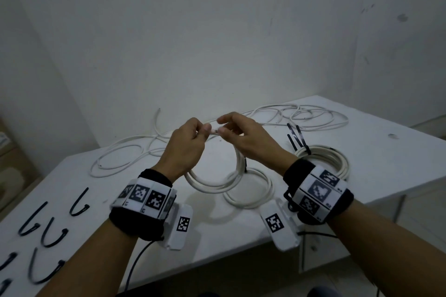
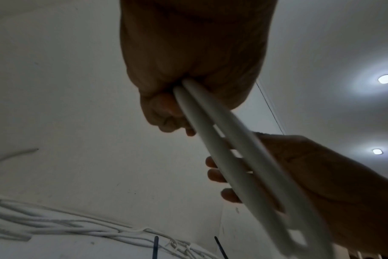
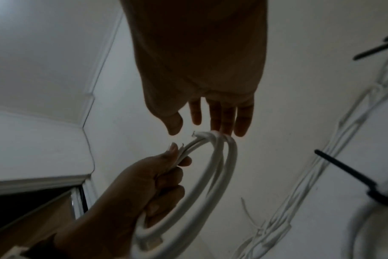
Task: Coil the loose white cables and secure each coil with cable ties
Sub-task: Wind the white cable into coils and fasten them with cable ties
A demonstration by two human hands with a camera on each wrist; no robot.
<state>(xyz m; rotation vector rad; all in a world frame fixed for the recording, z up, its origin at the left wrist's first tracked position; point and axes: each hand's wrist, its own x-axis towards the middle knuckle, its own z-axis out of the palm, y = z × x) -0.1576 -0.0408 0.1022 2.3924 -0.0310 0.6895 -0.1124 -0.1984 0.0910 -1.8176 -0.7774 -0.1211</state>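
White tabletop [image 1: 212, 224] against a plain pale wall; dim overhead light.

Item, held coil [image 1: 217, 183]: white cable wound in a few loops, raised above the table at frame centre in the head view, hanging below both hands with its plane roughly upright. Its cut end [image 3: 196, 135] sits at the top of the loops.

Left hand [image 1: 185, 144]: fingers curled round the bundled strands at the coil's upper left, a firm grasp. Right hand [image 1: 243, 137]: just right of it, fingers fairly straight, tips touching the top of the loops beside the cut end; no closed hold visible in the right wrist view. By judgement, the free end lies between the two hands, nearer the right fingertips.

Second coil [image 1: 251, 190]: flat on the table beneath, a dark tie apparently on it. Tied coil [image 1: 325, 159]: centre right, black tie tails standing up. Loose cables [image 1: 301, 116]: upper centre and right, well apart from the grip. Spare cable ties [image 1: 52, 234]: lower left, black, bent.

Writing: square coded markers on both wristbands [image 1: 147, 196]; no readable words or brands.
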